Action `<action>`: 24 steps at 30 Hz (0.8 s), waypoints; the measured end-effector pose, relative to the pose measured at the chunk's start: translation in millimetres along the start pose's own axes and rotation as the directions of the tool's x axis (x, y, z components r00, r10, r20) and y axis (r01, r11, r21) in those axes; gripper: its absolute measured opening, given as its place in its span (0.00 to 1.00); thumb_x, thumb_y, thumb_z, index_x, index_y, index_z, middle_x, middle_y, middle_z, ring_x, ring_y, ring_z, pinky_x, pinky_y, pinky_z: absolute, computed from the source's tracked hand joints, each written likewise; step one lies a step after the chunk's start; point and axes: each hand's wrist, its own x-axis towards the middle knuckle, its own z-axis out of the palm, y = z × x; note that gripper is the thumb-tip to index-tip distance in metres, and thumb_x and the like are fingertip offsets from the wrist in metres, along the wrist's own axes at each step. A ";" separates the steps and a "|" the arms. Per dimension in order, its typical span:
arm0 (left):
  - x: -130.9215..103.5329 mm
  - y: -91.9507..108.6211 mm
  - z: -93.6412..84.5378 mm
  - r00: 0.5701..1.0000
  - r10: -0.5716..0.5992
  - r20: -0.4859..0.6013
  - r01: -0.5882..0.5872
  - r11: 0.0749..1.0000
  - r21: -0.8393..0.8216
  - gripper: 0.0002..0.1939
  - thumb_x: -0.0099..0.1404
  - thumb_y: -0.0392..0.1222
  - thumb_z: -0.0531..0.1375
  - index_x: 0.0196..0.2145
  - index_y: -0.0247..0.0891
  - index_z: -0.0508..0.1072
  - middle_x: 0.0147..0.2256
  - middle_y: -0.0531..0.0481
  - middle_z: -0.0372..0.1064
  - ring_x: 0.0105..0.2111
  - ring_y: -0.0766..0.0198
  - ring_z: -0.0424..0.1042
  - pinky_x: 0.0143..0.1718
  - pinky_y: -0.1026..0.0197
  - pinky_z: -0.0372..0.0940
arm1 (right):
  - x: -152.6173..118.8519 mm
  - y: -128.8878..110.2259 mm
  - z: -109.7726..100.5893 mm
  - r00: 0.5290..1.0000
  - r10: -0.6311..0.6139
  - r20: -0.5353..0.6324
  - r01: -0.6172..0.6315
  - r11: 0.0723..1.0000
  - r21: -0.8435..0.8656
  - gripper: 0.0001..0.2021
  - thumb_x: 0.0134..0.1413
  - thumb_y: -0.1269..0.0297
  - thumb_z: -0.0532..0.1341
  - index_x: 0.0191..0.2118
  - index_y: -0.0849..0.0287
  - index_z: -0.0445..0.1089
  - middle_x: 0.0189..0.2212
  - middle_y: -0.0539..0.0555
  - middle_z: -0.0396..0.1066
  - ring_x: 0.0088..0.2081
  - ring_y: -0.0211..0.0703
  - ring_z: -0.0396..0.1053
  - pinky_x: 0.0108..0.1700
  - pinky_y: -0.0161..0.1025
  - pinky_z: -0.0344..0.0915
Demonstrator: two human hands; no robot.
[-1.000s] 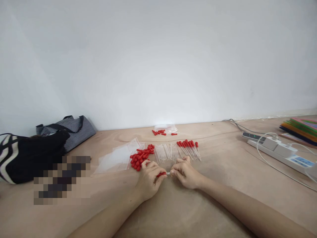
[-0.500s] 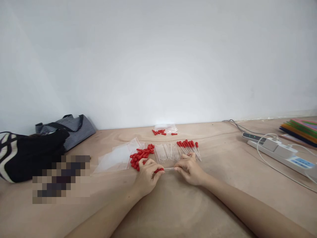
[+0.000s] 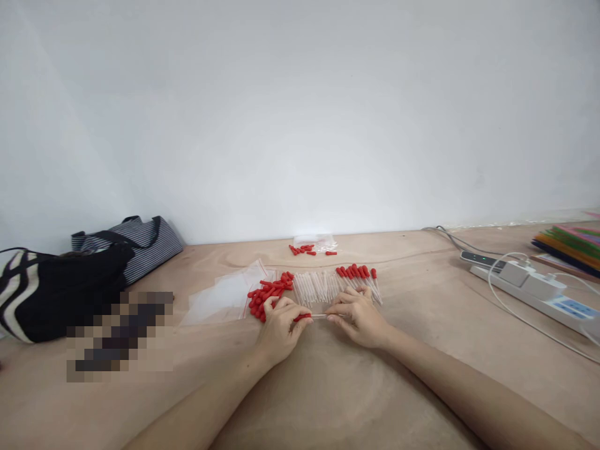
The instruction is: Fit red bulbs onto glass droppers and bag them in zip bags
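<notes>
Tube (image 3: pixel 319 316), clear, shows longer than a second ago between left hand (image 3: pixel 282 322), pinching its red bulb (image 3: pixel 302 317); and right hand (image 3: pixel 359 317), gripping the tube itself; near the tube row (image 3: pixel 315 289); power-strip label (image 3: pixel 572 307) unreadable.

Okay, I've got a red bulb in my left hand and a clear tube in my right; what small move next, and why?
Probably press the clear tube gently toward the red bulb to seat it: your left hand pinches the bulb, your right hand holds the tube roughly in line with it, and red-capped tubes lie beyond your right hand.
</notes>
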 end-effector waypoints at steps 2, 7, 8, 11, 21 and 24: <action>0.6 -1.6 0.4 1.000 -0.004 -0.010 0.004 0.999 0.032 0.05 0.61 0.42 0.55 0.33 0.43 0.70 0.29 0.56 0.72 0.33 0.63 0.66 0.45 0.52 0.43 | -0.9 -0.3 0.1 0.999 -0.043 -0.017 0.042 0.997 -0.061 0.11 0.55 0.62 0.50 0.33 0.51 0.70 0.27 0.50 0.69 0.35 0.40 0.58 0.40 0.42 0.43; 2.0 -12.2 -6.5 0.986 -0.097 -0.137 0.124 0.970 0.207 0.15 0.59 0.46 0.56 0.44 0.43 0.66 0.42 0.48 0.68 0.43 0.56 0.62 0.45 0.50 0.45 | 2.4 11.1 6.7 0.969 0.217 -0.116 -0.230 0.967 -0.113 0.14 0.54 0.63 0.50 0.29 0.52 0.72 0.27 0.51 0.71 0.35 0.42 0.61 0.38 0.41 0.44; 2.6 -15.8 -8.6 0.979 -0.124 -0.160 0.161 0.957 0.242 0.15 0.58 0.45 0.56 0.43 0.43 0.66 0.43 0.47 0.68 0.44 0.55 0.62 0.45 0.50 0.45 | 4.5 15.1 7.8 0.934 0.322 -0.155 -0.339 0.935 -0.101 0.14 0.54 0.62 0.50 0.28 0.52 0.72 0.27 0.52 0.71 0.35 0.42 0.61 0.38 0.41 0.45; 4.2 -26.4 -13.3 0.953 -0.212 -0.215 0.272 0.912 0.308 0.13 0.56 0.43 0.57 0.41 0.43 0.68 0.42 0.47 0.67 0.43 0.54 0.62 0.44 0.50 0.46 | 12.8 26.4 9.6 0.819 0.534 -0.211 -0.555 0.830 -0.052 0.14 0.52 0.59 0.51 0.30 0.51 0.73 0.27 0.52 0.72 0.36 0.45 0.63 0.39 0.42 0.46; 5.2 -31.7 -15.8 0.918 -0.334 -0.212 0.390 0.857 0.338 0.09 0.55 0.47 0.58 0.33 0.41 0.70 0.37 0.48 0.68 0.40 0.55 0.62 0.42 0.51 0.47 | 36.3 39.9 21.2 0.724 0.649 -0.233 -0.682 0.725 -0.097 0.11 0.50 0.61 0.51 0.33 0.56 0.70 0.29 0.54 0.71 0.38 0.46 0.63 0.44 0.46 0.46; 8.2 -35.2 -17.0 0.918 -0.336 -0.209 0.391 0.854 0.344 0.10 0.57 0.46 0.56 0.35 0.42 0.70 0.39 0.46 0.68 0.41 0.54 0.62 0.42 0.50 0.47 | 37.7 41.6 20.9 0.734 0.639 -0.232 -0.673 0.729 -0.121 0.11 0.51 0.61 0.52 0.32 0.57 0.69 0.30 0.54 0.71 0.39 0.46 0.63 0.43 0.46 0.46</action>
